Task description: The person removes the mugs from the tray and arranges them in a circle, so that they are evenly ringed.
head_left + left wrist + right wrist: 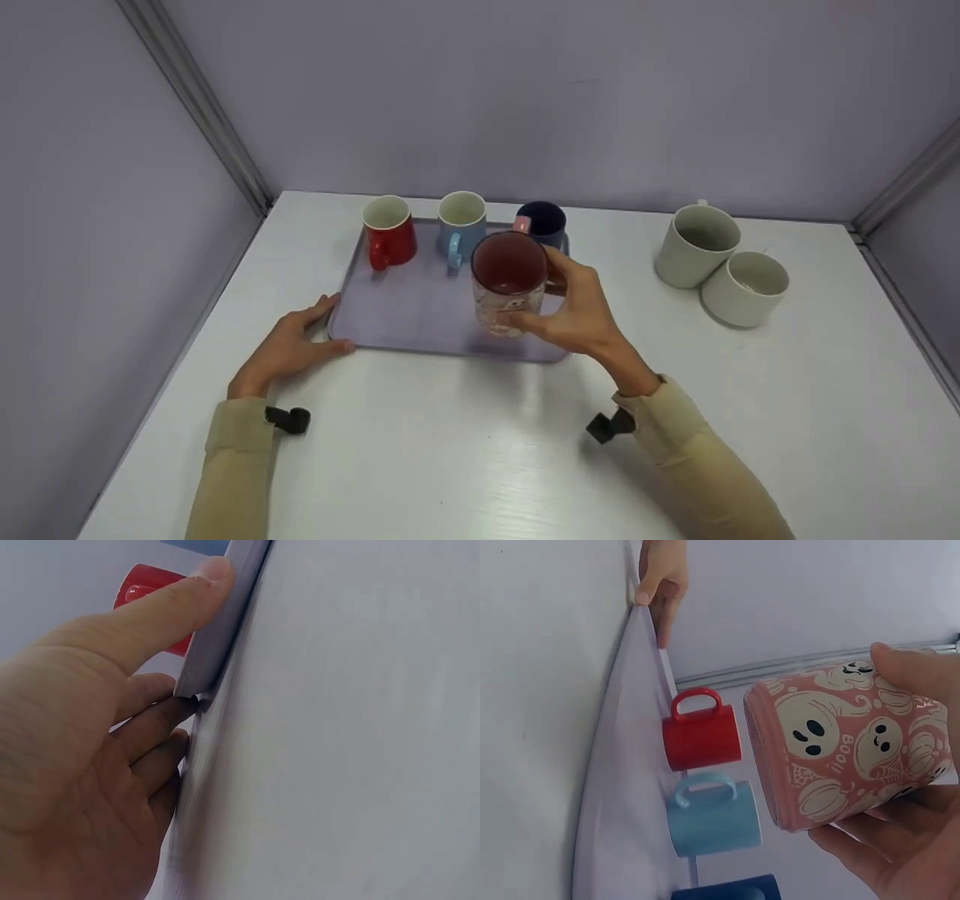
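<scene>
My right hand [581,311] grips a pink mug [840,742] printed with white ghosts and pumpkins, its inside dark red. The mug is held above the right part of a light purple tray [412,311], tilted a little, its handle on the far side. At the tray's front left corner is my left hand [289,345], thumb on the front edge and fingers round the left side. Along the tray's back stand a red mug [397,244], a light blue mug [469,236] and a dark blue mug [551,232], partly hidden behind the pink mug.
On the white table [420,450], right of the tray, a taller pale grey-green mug [679,259] stands beside a shorter, wider pale cup [739,296]. Panel walls [450,97] enclose the table at the back and both sides.
</scene>
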Motion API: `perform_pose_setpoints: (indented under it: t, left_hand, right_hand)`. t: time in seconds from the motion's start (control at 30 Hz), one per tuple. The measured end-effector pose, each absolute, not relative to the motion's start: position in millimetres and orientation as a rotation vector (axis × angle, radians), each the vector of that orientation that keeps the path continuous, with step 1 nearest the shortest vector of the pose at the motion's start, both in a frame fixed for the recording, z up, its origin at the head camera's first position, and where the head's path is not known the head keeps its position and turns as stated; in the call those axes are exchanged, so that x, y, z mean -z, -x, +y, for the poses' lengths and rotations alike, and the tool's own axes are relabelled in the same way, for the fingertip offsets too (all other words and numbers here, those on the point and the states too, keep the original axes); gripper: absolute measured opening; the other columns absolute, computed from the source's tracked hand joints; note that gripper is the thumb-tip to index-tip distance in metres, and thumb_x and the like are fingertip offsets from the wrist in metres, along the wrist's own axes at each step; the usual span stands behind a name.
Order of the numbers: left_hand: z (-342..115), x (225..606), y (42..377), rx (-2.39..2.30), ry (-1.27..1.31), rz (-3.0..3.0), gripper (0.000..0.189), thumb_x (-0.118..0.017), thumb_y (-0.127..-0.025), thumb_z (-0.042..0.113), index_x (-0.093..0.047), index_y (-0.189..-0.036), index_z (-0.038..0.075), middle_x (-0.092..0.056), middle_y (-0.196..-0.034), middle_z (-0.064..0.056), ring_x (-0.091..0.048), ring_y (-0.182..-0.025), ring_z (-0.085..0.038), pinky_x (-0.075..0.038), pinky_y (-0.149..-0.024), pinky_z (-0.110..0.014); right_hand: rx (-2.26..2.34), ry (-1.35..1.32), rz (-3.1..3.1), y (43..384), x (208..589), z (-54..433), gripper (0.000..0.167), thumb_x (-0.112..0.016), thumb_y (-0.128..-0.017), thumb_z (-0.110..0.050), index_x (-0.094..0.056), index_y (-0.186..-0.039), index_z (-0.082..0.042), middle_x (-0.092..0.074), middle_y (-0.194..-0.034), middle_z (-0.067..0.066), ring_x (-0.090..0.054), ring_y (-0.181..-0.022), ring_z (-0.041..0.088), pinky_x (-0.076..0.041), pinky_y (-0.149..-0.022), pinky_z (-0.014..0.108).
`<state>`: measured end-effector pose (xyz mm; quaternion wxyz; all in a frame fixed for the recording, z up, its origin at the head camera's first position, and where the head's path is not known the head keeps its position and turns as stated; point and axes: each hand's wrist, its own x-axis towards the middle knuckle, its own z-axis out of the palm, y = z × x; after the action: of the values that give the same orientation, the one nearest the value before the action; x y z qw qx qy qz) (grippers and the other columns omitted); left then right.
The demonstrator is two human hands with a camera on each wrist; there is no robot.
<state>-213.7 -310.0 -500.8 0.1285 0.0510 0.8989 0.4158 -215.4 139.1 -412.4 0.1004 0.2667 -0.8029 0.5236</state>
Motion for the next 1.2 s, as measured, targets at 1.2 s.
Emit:
perform_pose_setpoints:
  t: [1.2]
  left_hand:
    - [-310, 502, 213, -1.218, -0.153, 2.621, 0.107, -0.086, -0.087, 0.054, -0.032, -0.169, 0.012, -0.022, -0.177, -0.014, -0.013, -0.167, -0.036, -0.014, -0.134, -0.060]
  right_hand:
    - [-1.521, -0.427, -2.625, 244, 461, 302, 0.083, -0.088, -0.076, 0.001, -0.054, -0.152, -0.003, -0.068, -0.139, 0.020, -0.065, -0.121, 0.028, -0.054, -0.092, 0.015]
